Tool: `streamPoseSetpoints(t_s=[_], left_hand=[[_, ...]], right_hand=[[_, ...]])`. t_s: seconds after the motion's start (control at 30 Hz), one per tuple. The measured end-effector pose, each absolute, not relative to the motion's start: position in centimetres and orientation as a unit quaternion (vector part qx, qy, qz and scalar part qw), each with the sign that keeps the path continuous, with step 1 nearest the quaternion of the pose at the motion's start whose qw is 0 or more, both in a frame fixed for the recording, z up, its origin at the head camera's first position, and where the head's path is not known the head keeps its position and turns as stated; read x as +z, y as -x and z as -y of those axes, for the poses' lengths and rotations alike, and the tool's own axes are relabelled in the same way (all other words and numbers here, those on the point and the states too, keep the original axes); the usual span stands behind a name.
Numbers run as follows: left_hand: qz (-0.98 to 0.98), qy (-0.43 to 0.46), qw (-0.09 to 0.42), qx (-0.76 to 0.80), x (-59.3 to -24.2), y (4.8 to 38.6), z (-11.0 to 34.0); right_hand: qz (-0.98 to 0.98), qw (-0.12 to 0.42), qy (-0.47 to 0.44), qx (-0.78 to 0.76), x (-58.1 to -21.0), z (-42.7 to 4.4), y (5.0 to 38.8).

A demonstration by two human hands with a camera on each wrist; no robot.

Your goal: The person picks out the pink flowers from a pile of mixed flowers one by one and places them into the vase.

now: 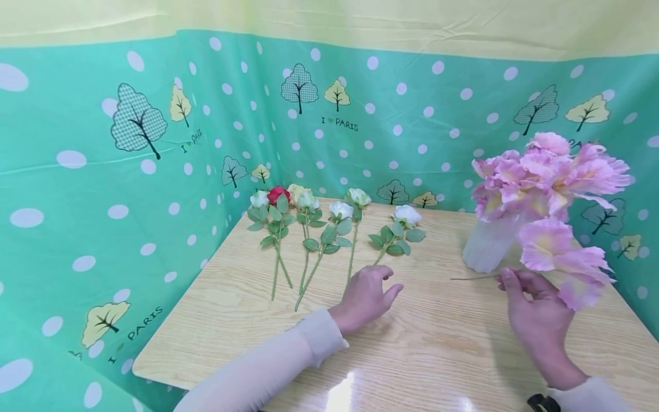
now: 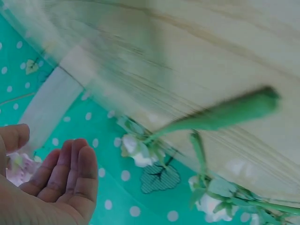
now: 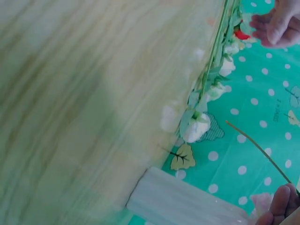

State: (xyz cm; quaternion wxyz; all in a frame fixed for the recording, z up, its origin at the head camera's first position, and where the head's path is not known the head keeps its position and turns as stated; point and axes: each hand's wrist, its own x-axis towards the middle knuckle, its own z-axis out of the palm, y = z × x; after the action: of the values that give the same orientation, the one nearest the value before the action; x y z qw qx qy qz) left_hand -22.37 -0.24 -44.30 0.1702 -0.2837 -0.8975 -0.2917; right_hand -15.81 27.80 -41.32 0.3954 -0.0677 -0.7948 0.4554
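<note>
Between thumb and fingers, my right hand (image 1: 538,312) pinches the thin stem (image 1: 471,278) of a pink artificial flower (image 1: 561,254). The bloom hangs to the right of the hand, and the bare stem end points left; the right wrist view also shows this stem (image 3: 258,146). Just behind stands a white vase (image 1: 486,246) filled with pink flowers (image 1: 548,177). My left hand (image 1: 364,297) hovers over the middle of the table, fingers loosely bent and palm bare in the left wrist view. Nearest to it lies a white rose (image 1: 407,216) with green leaves.
Several artificial roses lie along the back left of the wooden table (image 1: 231,326), among them a red rose (image 1: 278,195) and a cream rose (image 1: 297,193). A green dotted curtain (image 1: 350,154) with tree prints encloses the back and left side.
</note>
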Motion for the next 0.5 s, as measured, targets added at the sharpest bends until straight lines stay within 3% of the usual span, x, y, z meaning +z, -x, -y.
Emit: streamPoseSetpoints(t_s=[0.5], left_hand=[[0.919, 0.237, 0.151, -0.276, -44.9, 23.7, 3.2]], right_hand=[[0.781, 0.437, 0.106, 0.434, -40.6, -30.5, 16.3]])
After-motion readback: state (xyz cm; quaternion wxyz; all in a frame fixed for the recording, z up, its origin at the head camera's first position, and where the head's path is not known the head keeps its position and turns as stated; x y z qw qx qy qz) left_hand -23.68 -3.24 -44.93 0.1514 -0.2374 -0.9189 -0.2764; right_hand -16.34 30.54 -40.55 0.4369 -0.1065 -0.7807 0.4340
